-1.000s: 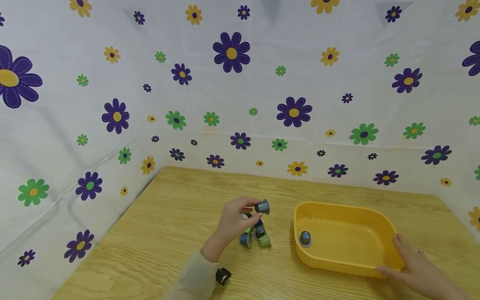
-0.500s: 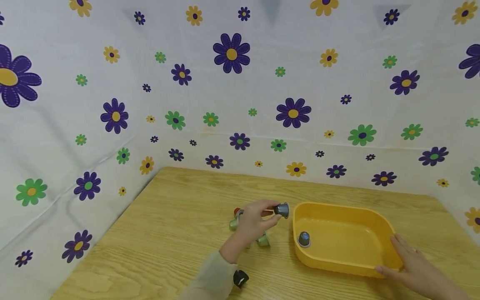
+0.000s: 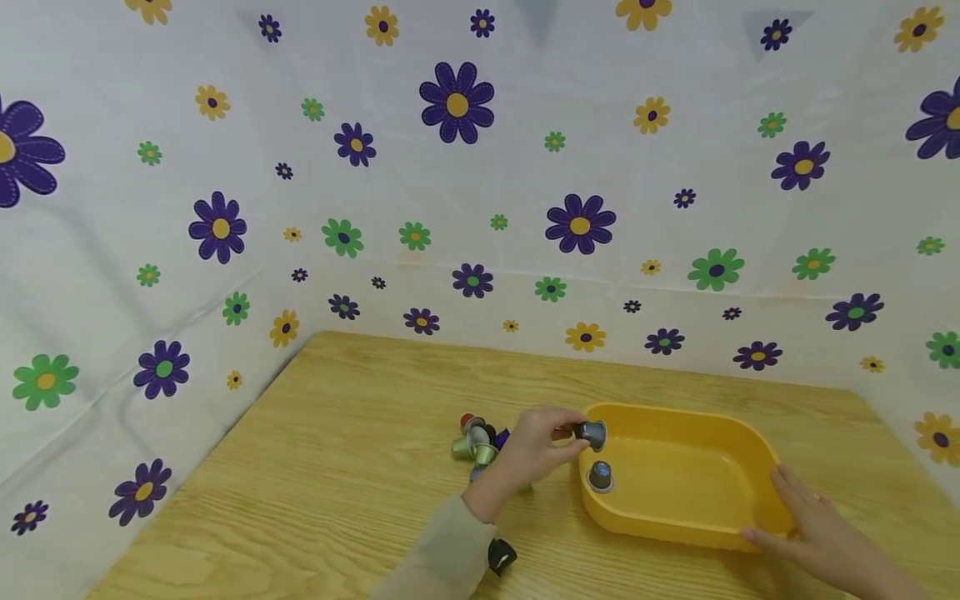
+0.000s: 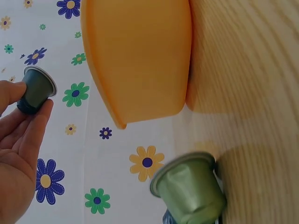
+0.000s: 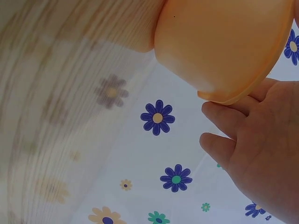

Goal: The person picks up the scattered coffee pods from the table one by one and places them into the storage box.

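My left hand (image 3: 536,446) pinches a dark grey-blue coffee capsule (image 3: 592,434) between thumb and fingers. That capsule overlaps the left rim of the yellow tray (image 3: 697,533) in the head view, and its wide lip faces right. Inside the tray, near its left wall, one blue-grey capsule (image 3: 600,476) stands lip down. My right hand (image 3: 825,533) touches the tray's right end with fairly straight fingers, the thumb spread toward the front rim. In the right wrist view the fingertips (image 5: 217,112) are right at the tray's rim.
Left of the tray lies a loose pile of coffee capsules, among them a red one (image 3: 467,421) and a light green one (image 3: 462,448), partly hidden behind my left hand. A black capsule (image 3: 500,556) lies nearer, beside the left sleeve (image 3: 446,550). A flowered cloth (image 3: 525,167) hangs behind the wooden table (image 3: 360,417).
My left hand has carried the grey-blue capsule rightward from above the pile to the tray's left rim, uncovering part of the pile. The right hand stays at the tray's right end.
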Available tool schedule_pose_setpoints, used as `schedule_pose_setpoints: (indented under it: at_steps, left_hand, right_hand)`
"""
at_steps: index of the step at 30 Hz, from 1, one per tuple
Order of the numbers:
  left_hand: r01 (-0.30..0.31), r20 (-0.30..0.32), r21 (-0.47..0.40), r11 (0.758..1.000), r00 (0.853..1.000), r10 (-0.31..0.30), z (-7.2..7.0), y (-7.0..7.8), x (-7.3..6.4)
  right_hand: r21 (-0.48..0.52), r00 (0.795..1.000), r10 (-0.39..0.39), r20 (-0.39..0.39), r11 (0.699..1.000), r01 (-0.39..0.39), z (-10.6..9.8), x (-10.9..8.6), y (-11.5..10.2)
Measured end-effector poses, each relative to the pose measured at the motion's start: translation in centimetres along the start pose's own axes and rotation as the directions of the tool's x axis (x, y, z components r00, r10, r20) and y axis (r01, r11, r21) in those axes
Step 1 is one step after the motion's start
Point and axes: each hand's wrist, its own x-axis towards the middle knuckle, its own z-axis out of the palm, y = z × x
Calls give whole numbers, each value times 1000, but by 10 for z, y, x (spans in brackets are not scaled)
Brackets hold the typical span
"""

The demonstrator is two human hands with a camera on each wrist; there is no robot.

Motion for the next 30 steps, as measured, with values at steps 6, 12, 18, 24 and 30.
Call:
schedule_pose_setpoints:
  at_steps: [6, 12, 18, 24, 30]
  left_hand:
    - [-45, 35, 60, 997, 998, 43, 7, 2, 6]
    - [-15, 66, 75, 997, 998, 10, 16, 1, 6]
    - [-42, 88, 105, 994, 996, 33, 21, 7, 8]
    - [-21, 109, 98, 995, 994, 10, 24, 10, 8]
    - [-33, 117, 113, 993, 993, 20, 23, 13, 8]
  right_hand:
    - [12, 999, 28, 32, 1000, -29, -2, 1, -2]
    - [8, 999, 22, 30, 1000, -22, 0, 1, -2]
    - [-9, 1000, 7, 1, 1000, -7, 1, -1, -1]
    - [-15, 1000, -19, -23, 1000, 19, 2, -3, 0]
    - [-27, 1000, -15, -13, 1000, 15, 2, -2, 0]
